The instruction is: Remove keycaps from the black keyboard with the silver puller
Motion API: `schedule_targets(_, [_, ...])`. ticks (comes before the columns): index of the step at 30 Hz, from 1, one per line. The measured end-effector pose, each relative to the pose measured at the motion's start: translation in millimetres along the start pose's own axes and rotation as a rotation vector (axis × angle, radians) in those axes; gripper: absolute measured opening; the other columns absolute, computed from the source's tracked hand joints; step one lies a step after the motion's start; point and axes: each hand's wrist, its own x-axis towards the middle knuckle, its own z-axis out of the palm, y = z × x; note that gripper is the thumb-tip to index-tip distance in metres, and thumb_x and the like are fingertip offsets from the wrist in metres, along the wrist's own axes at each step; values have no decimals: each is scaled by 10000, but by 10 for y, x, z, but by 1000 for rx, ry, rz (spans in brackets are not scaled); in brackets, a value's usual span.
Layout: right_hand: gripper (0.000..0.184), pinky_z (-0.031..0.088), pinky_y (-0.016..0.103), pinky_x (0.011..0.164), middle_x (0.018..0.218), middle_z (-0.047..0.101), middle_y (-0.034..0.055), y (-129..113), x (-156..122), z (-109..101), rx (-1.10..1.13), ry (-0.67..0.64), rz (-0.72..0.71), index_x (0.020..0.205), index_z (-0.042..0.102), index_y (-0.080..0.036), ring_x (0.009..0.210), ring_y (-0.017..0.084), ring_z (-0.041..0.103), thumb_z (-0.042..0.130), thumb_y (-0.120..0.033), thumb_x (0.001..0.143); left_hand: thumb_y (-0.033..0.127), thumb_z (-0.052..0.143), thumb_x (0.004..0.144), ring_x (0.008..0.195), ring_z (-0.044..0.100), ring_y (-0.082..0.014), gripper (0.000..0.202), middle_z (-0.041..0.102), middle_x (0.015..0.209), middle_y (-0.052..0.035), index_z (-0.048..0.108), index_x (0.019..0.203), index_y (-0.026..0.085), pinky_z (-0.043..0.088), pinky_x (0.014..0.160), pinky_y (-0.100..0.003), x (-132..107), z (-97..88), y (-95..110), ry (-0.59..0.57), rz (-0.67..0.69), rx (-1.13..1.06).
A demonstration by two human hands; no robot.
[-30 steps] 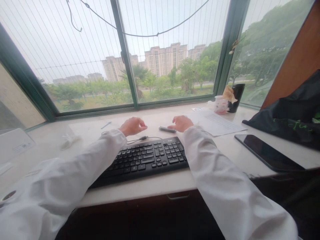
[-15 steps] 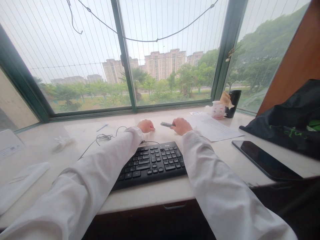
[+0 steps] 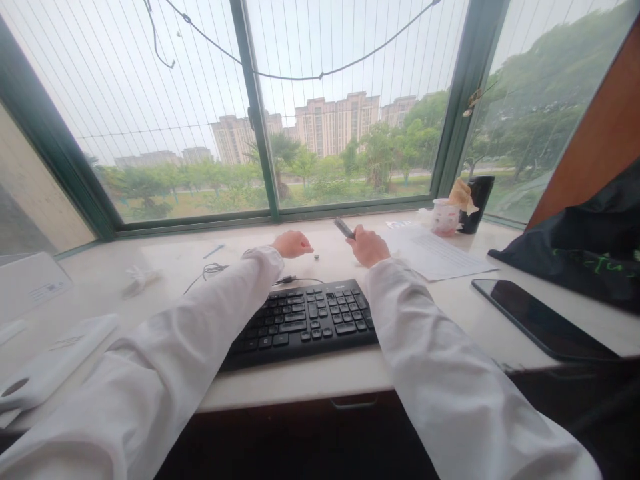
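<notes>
My right hand point(image 3: 369, 248), beyond the keyboard's right part, is closed around a slim grey-black tool point(image 3: 344, 228). Its end points up and to the left; the kind is too small to tell. My left hand point(image 3: 293, 245) rests above the white sill with its fingers curled together, and whatever is inside them is hidden. Just right of those fingertips, a tiny dark piece point(image 3: 317, 257) lies on the sill, apart from the hand. A black keyboard point(image 3: 305, 320) sits below both hands, partly covered by the left sleeve. One spot in its upper key rows point(image 3: 330, 295) looks darker, perhaps lacking a keycap.
Printed paper point(image 3: 440, 253), a paper cup point(image 3: 445, 218) and a black cylinder point(image 3: 477, 203) stand toward the right. Nearer are a phone point(image 3: 540, 320) and a black bag point(image 3: 590, 233). On the left lie a cable point(image 3: 213, 269), a blue stick point(image 3: 214, 251) and white boxes point(image 3: 35, 287).
The tool in my right hand has swung from nearly level to tilted upward. My left hand has drawn slightly away from the tiny piece. The whole view has shifted a little.
</notes>
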Motion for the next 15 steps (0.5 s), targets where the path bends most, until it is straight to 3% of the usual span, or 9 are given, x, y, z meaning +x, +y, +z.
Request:
schedule_targets(5, [299,461,370,789,1053,672,187,-16,8,26,94,61,-4,1166,475,-140,989,310,646,438,-368,977,537,652,764,878,651,-221,311,753,915,-23,786,851,270,467,774,-307,-336,-158,115,98,-14,33])
schedule_targets(8, [294,454,367,803,1065,677,176,-17,18,53,172,93,-7,1164,465,-144,1000,308,638,460,-365,969,669,683,684,785,642,-219,442,737,797,-35,760,739,237,455,724,-319,-574,-262,238,164,-29,34])
schedule_targets(10, [310,453,365,804,1061,682,169,-12,22,66,215,121,-4,1174,453,-143,996,308,638,479,-365,960,774,589,700,751,639,-208,577,729,783,-38,734,728,217,449,708,-321,-752,-319,349,183,10,2])
schedule_targets(12, [341,453,368,801,1057,683,168,-2,24,66,232,153,3,1198,435,-136,988,312,640,499,-359,948,831,539,686,771,651,-205,659,739,859,-32,729,851,222,454,718,-317,-940,-344,473,74,118,-46])
schedule_targets(15, [390,451,382,810,1071,673,180,21,20,50,201,184,31,1231,415,-118,984,323,639,531,-323,920,854,564,634,970,654,-261,840,721,1081,-77,653,1185,226,464,824,-332,-1215,-302,646,-112,290,-55])
